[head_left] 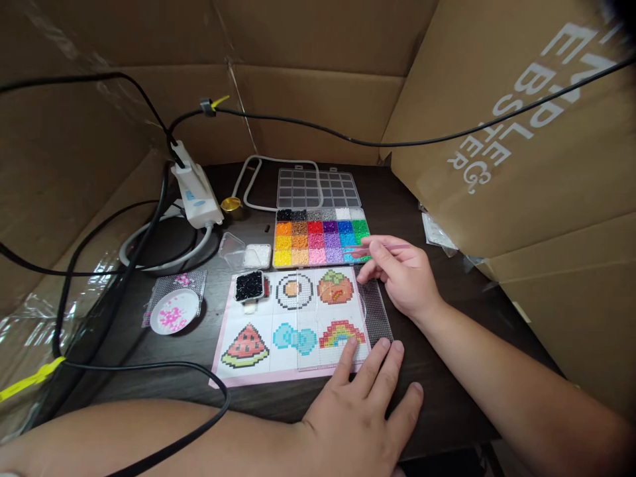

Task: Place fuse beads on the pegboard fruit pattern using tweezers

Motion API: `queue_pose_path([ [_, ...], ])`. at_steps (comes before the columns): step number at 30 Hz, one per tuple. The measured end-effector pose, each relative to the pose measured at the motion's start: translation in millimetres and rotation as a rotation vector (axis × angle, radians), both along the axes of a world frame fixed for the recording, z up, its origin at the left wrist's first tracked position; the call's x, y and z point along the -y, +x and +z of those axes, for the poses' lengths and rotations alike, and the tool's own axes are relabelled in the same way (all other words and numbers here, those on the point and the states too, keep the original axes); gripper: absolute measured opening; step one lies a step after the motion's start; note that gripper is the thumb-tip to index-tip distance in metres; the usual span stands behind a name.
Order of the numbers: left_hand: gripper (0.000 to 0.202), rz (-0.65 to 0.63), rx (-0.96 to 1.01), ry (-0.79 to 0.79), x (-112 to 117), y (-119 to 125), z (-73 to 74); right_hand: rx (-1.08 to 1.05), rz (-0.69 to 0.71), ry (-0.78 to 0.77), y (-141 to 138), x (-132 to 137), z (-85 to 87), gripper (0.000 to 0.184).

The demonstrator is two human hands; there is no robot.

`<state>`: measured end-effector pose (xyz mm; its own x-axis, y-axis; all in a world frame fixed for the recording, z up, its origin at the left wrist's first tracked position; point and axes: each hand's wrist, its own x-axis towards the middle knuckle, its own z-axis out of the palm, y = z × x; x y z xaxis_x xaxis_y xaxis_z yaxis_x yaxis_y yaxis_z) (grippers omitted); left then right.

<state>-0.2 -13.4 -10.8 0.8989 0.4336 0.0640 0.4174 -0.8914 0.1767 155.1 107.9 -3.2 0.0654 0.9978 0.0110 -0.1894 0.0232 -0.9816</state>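
Cardboard walls (322,89), cable (227,396) across forearm (139,430), right fingers (385,257) tight on tweezers (400,247), left fingers (370,368) apart

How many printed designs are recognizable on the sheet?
5: fried egg top middle, orange fruit top right, watermelon bottom left, bow bottom middle, rainbow bottom right. Another may hide behind the black beads.
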Motion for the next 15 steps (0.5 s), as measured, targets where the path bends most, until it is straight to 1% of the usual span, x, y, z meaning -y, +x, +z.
queue_pose_path([
  [4,0.063,0.001,0.026,0.099,-3,0,-3.5,-0.008,0.063,-0.050,5,10,2.2,0.030],
  [7,0.057,0.018,0.065,0.129,-3,0,-5.8,0.058,0.091,-0.057,5,14,3.7,0.027],
  [11,0.042,0.062,0.124,0.169,-1,2,-8.9,0.176,0.104,-0.002,1,18,6.3,0.023],
  [15,0.040,0.083,0.153,0.197,0,3,-11.6,0.317,0.088,0.087,0,26,11.8,0.014],
])
